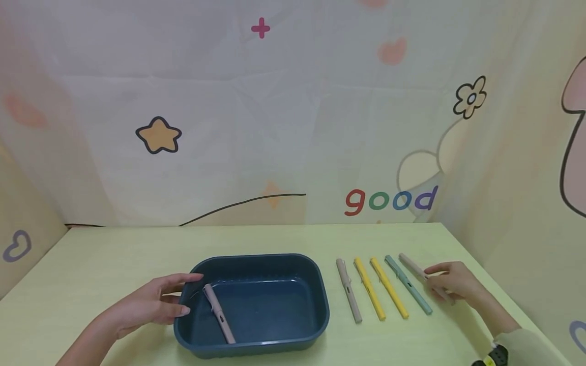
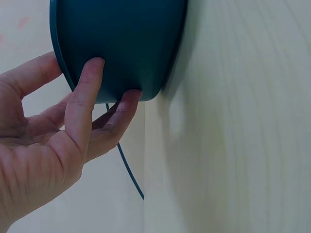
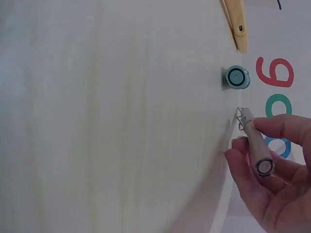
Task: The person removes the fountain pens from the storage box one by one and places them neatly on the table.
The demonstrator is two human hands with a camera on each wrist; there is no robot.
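Observation:
My left hand (image 1: 153, 304) grips the left rim of a dark blue plastic basin (image 1: 274, 344), with fingers against its outer wall (image 2: 121, 48) in the left wrist view. Inside the basin a grey pen (image 1: 218, 312) leans at a slant near the left side. At the right, my right hand (image 1: 453, 281) pinches another grey pen (image 1: 413, 264) between thumb and fingers. The right wrist view shows this held pen (image 3: 257, 143) end-on, its metal clip pointing away. Just left of the hand lies a teal pen (image 1: 409, 284).
Between basin and teal pen lie two yellow pens (image 1: 370, 288) (image 1: 389, 287) and one grey pen (image 1: 349, 291), roughly side by side on the pale wooden table (image 1: 137, 244). A printed cloth (image 1: 229, 127) hangs behind the table and along both sides.

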